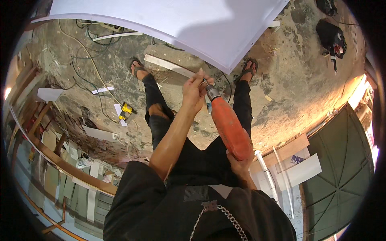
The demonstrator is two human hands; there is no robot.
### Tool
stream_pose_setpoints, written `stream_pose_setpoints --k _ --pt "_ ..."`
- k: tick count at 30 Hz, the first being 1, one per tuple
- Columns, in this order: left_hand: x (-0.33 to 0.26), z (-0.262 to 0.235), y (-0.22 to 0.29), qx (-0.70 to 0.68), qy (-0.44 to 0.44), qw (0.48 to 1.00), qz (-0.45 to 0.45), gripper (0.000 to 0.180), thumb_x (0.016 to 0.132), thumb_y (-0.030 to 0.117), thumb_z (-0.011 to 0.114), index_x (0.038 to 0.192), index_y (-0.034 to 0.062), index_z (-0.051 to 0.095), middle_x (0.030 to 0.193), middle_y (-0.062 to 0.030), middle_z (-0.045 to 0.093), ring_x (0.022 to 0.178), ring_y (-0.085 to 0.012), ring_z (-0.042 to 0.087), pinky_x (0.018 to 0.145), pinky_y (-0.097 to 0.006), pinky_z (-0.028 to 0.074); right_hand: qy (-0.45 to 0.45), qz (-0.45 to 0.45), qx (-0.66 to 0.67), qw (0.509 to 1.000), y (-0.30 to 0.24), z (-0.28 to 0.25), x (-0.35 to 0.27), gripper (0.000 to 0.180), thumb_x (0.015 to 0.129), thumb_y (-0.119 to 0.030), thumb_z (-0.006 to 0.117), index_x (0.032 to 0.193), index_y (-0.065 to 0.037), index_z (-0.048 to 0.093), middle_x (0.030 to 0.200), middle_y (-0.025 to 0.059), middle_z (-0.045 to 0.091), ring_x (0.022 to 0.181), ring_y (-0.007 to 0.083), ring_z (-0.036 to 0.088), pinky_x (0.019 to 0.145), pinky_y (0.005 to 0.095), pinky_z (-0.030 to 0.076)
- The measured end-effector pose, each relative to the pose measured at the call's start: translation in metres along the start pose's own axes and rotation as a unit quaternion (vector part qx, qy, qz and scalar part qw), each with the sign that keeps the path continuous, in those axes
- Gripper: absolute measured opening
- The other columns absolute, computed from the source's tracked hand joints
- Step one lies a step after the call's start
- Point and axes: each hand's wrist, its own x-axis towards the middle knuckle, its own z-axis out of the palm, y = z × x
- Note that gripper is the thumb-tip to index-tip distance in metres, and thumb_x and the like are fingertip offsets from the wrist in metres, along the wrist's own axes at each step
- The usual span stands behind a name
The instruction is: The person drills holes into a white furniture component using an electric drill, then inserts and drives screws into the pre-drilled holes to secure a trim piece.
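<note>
Between our legs (pixel 246 102): the drill (pixel 228 126), orange-red, lies nose away from us, its chuck (pixel 213 93) over the floor (pixel 277 96).
Left hand (pixel 194 93): fingers bent in and gathered at the chuck's nose; whether they pinch a bit there, we cannot tell.
Right hand (pixel 240 161): wrapped round the drill's rear end, palm beneath, most of the fingers hidden.
Reason for the hold: we judge that the right hand bears the body so the left is free for finer work at the nose.
White panel (pixel 140 11): ahead of us, one corner pointing our way, near the chuck but apart from it.
Strip (pixel 169 66): on the floor, running from near our left foot (pixel 137 68) toward the left hand.
Yellow drill (pixel 127 110): on the floor to our left, beside a cord (pixel 96 71), probably within reach.
Black bag (pixel 330 37): far right, mouth partly open; something reddish and pale shows inside, too small to tell.
</note>
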Motion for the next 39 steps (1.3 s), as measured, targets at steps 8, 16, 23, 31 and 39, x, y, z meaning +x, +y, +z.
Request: stream_pose_setpoints --k 8,16,23,31,39 --pt "-0.013 0.002 0.021 0.044 -0.055 0.997 -0.010 0.033 0.099 0.028 0.056 0.118 0.0009 0.056 0.077 -0.0011 0.054 0.074 -0.0160 0.064 0.069 -0.035 0.059 -0.003 0.009 0.055 0.998 -0.007 0.029 -0.013 0.087 0.076 -0.006 0.075 0.147 0.004 0.027 0.138 0.0198 0.048 0.125 0.0257 0.052 0.105 0.0362 0.041" --pt "-0.027 0.032 0.027 0.016 -0.032 0.994 -0.099 0.033 0.101 0.022 0.051 0.128 0.0025 0.053 0.073 0.0000 0.049 0.066 -0.0146 0.054 0.062 -0.032 0.055 0.012 0.103 0.206 0.973 -0.056 0.078 -0.034 0.099 0.073 -0.013 0.079 0.151 -0.001 0.019 0.142 0.0152 0.039 0.131 0.0235 0.043 0.109 0.0381 0.034" --pt "0.006 0.057 0.004 0.102 -0.058 0.986 -0.119 0.036 0.102 0.020 0.047 0.132 0.0010 0.051 0.079 -0.0010 0.051 0.067 -0.0138 0.053 0.060 -0.029 0.051 0.094 0.106 0.169 0.975 -0.034 0.075 -0.010 0.094 0.071 -0.014 0.079 0.148 0.001 0.027 0.137 0.0138 0.040 0.129 0.0251 0.043 0.109 0.0380 0.032" --pt "0.023 0.046 -0.043 0.132 -0.025 0.976 -0.169 0.040 0.104 0.023 0.043 0.138 0.0025 0.046 0.088 0.0005 0.054 0.078 -0.0116 0.054 0.066 -0.028 0.053 0.143 0.204 0.277 0.928 -0.018 0.055 0.008 0.091 0.071 -0.011 0.077 0.148 0.001 0.029 0.132 0.0117 0.042 0.126 0.0240 0.045 0.107 0.0375 0.035" --pt "0.037 0.050 -0.058 0.176 0.015 0.973 -0.152 0.037 0.104 0.023 0.042 0.131 -0.0012 0.051 0.098 -0.0027 0.059 0.083 -0.0170 0.060 0.067 -0.032 0.055 0.144 0.210 0.261 0.931 -0.015 0.041 0.025 0.087 0.074 -0.009 0.075 0.147 0.003 0.029 0.131 0.0121 0.044 0.125 0.0236 0.047 0.106 0.0373 0.037"
